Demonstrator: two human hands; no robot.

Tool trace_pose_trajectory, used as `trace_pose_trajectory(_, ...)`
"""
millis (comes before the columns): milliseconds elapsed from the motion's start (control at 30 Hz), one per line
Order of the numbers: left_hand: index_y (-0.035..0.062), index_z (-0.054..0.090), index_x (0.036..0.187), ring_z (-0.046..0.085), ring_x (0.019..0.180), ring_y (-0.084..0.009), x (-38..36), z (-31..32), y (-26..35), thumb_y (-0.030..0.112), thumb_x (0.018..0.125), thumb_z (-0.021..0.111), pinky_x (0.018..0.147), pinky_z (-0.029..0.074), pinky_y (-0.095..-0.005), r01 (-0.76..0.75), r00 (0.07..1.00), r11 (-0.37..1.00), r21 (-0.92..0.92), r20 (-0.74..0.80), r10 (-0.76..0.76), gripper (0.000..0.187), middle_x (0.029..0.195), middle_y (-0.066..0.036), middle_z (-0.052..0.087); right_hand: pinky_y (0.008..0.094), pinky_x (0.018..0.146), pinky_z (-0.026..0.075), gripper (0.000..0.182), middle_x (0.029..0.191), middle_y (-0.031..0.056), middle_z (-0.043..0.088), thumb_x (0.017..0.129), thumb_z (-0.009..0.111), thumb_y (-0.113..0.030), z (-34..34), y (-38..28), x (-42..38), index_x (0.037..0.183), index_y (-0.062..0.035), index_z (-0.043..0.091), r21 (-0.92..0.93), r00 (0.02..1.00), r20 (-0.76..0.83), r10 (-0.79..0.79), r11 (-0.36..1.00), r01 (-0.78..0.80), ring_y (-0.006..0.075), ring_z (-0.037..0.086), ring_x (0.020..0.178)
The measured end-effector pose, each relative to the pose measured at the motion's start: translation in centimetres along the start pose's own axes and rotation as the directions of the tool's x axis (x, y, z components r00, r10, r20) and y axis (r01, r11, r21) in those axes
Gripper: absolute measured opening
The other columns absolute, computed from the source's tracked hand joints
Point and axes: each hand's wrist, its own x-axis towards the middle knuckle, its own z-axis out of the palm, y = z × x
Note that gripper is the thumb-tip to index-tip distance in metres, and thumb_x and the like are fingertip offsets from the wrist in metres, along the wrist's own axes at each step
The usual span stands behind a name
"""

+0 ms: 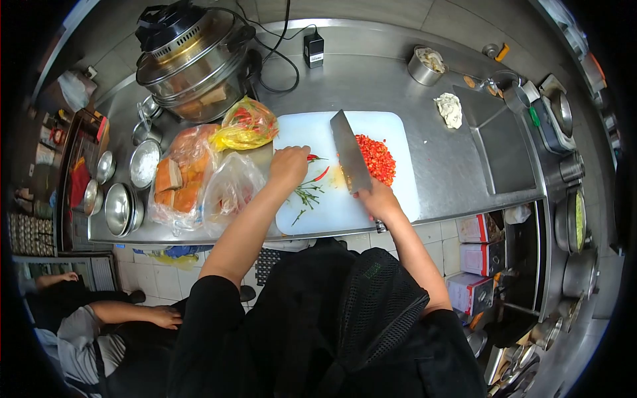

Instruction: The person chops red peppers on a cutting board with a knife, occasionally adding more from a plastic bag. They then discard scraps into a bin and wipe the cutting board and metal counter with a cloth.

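Observation:
A white cutting board (pixel 398 129) lies on the steel counter. My right hand (pixel 381 200) is wrapped round the handle of a broad cleaver (pixel 352 154), its blade slanting away over the board. Right of the blade sits a pile of chopped red chili (pixel 377 161). At the board's left side my left hand (pixel 288 166) is closed, with a red chili (pixel 313 158) showing at its fingertips. Another red chili (pixel 322 174) and several green stems (pixel 307 196) lie just in front of that hand. Its fingertips are partly hidden.
Left of the board are a yellow bag of chilies (pixel 249 126), a clear plastic bag (pixel 232 186) and bagged meat chunks (pixel 179 176). A large cooker (pixel 192 73) stands behind, metal bowls (pixel 119 209) at far left. A sink (pixel 511 152) is at right. Another person (pixel 93 331) is at lower left.

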Motion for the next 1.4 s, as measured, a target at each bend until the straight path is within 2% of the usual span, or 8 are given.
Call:
trace_pose_trajectory(200, 0.0108, 0.069, 0.09, 0.062, 0.093, -0.0296, 2.1, 0.9, 0.8, 0.007, 0.08, 0.056, 0.077, 0.049, -0.0436, -0.086, 0.996, 0.996, -0.003, 0.031, 0.086, 0.016, 0.087, -0.01, 0.067, 0.0382, 0.053, 0.052, 0.034, 0.076, 0.0175, 0.067, 0.091, 0.053, -0.02, -0.3, -0.5, -0.3, 0.117, 0.0019, 0.056, -0.021, 0.999, 0.046, 0.027, 0.999, -0.026, 0.0241, 0.061, 0.047)
trace_pose_trajectory(367, 0.01, 0.069, 0.09, 0.061, 0.093, -0.0292, 2.9, 1.8, -0.3, 0.006, 0.08, 0.056, 0.08, 0.048, -0.0403, -0.261, 0.956, 0.934, -0.243, 0.068, 0.285, 0.017, 0.087, -0.008, 0.067, 0.0387, 0.054, 0.052, 0.034, 0.075, 0.0184, 0.066, 0.091, 0.053, -0.02, -0.2, -0.1, 0.0, 0.117, 0.003, 0.055, -0.019, 0.999, 0.05, 0.008, 1.0, -0.007, 0.0247, 0.061, 0.048)
trace_pose_trajectory(467, 0.0088, 0.068, 0.088, 0.061, 0.092, -0.0298, 2.4, 0.6, -0.4, 0.01, 0.082, 0.058, 0.08, 0.048, -0.0405, -0.153, 0.987, 0.929, -0.336, -0.004, 0.161, 0.012, 0.089, -0.009, 0.066, 0.0367, 0.048, 0.049, 0.029, 0.068, 0.0119, 0.064, 0.087, 0.053, -0.019, 0.1, 0.3, 0.1, 0.108, -0.0005, 0.061, 0.0, 1.0, 0.005, -0.012, 1.0, 0.012, 0.0207, 0.057, 0.043)
trace_pose_trajectory(700, 0.0073, 0.068, 0.086, 0.061, 0.091, -0.03, 2.6, 1.6, -0.6, 0.017, 0.081, 0.064, 0.079, 0.048, -0.0414, -0.044, 0.996, 0.956, -0.292, 0.067, 0.066, 0.012, 0.088, -0.01, 0.065, 0.0387, 0.054, 0.052, 0.035, 0.074, 0.0181, 0.066, 0.092, 0.052, -0.02, -0.3, -0.5, 0.0, 0.117, 0.0034, 0.055, -0.068, 0.998, 0.054, 0.021, 0.998, -0.017, 0.0248, 0.061, 0.047)
trace_pose_trajectory(900, 0.0069, 0.069, 0.087, 0.061, 0.091, -0.0296, 2.5, 1.2, -1.0, 0.02, 0.08, 0.067, 0.08, 0.047, -0.0406, -0.052, 0.986, 0.967, -0.248, 0.139, 0.088, 0.015, 0.089, -0.009, 0.065, 0.036, 0.049, 0.049, 0.028, 0.077, 0.0112, 0.068, 0.087, 0.052, -0.018, 0.2, 0.2, 0.1, 0.108, -0.0006, 0.061, 0.004, 1.0, 0.018, 0.009, 1.0, -0.009, 0.0206, 0.058, 0.045)
trace_pose_trajectory(967, 0.007, 0.068, 0.086, 0.06, 0.091, -0.0294, 2.1, 0.6, -1.0, 0.023, 0.08, 0.069, 0.082, 0.046, -0.0412, -0.157, 0.984, 0.95, -0.271, 0.046, 0.175, 0.017, 0.091, -0.009, 0.065, 0.0383, 0.054, 0.052, 0.033, 0.074, 0.018, 0.066, 0.092, 0.052, -0.02, -0.2, -0.3, -0.1, 0.113, 0.0043, 0.056, -0.016, 0.999, 0.038, -0.005, 1.0, 0.006, 0.0246, 0.061, 0.047)
trace_pose_trajectory(1067, 0.0072, 0.068, 0.087, 0.06, 0.091, -0.0294, 2.1, 0.3, -0.8, 0.025, 0.08, 0.07, 0.083, 0.045, -0.0416, -0.216, 0.962, 0.947, -0.238, 0.112, 0.248, 0.019, 0.092, -0.009, 0.064, 0.0386, 0.055, 0.052, 0.033, 0.074, 0.0183, 0.066, 0.092, 0.052, -0.02, -0.1, 0.0, 0.2, 0.113, 0.0043, 0.056, -0.03, 0.999, 0.043, -0.012, 0.999, 0.014, 0.0248, 0.061, 0.047)
trace_pose_trajectory(1400, 0.0077, 0.071, 0.093, 0.06, 0.094, -0.0301, -0.5, 0.3, -1.1, 0.023, 0.08, 0.069, 0.085, 0.046, -0.0434, -0.185, 0.957, 0.962, -0.202, 0.186, 0.223, 0.02, 0.093, -0.01, 0.063, 0.0391, 0.057, 0.053, 0.037, 0.074, 0.0193, 0.066, 0.092, 0.052, -0.022, -0.3, -0.2, 0.2, 0.118, 0.0049, 0.053, -0.078, 0.999, 0.052, 0.012, 0.997, -0.008, 0.0254, 0.062, 0.049)
